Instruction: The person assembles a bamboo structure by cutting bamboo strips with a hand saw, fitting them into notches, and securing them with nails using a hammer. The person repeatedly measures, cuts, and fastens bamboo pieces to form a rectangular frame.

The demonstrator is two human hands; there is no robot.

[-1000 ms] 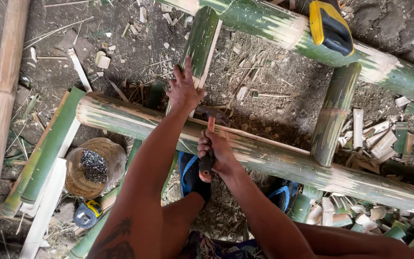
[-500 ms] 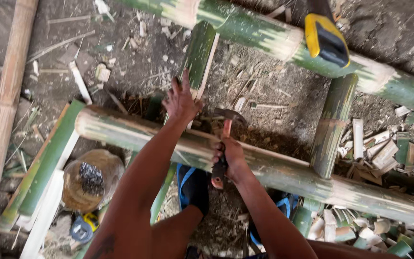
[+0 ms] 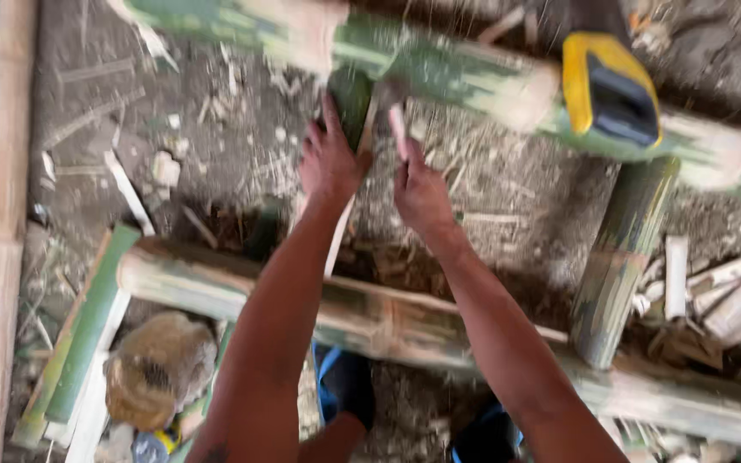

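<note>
Left hand (image 3: 329, 163) is pressing flat, fingers spread, on the far end of an upright green bamboo strip (image 3: 353, 94) below the far pole (image 3: 439, 69). Right hand (image 3: 420, 193) is gripping a tool handle (image 3: 398, 129), blurred, just right of the strip. Near pole (image 3: 370, 313) is crossing under both arms.

Bamboo poles (image 3: 388, 317): green skin, smooth with a dull sheen, pale scraped patches. Split bamboo strip (image 3: 87, 326): green outside, pale matt inside. Tool (image 3: 608, 90): glossy yellow and black plastic casing. Ground (image 3: 216, 129): rough, matt dirt strewn with dry wood chips.
</note>
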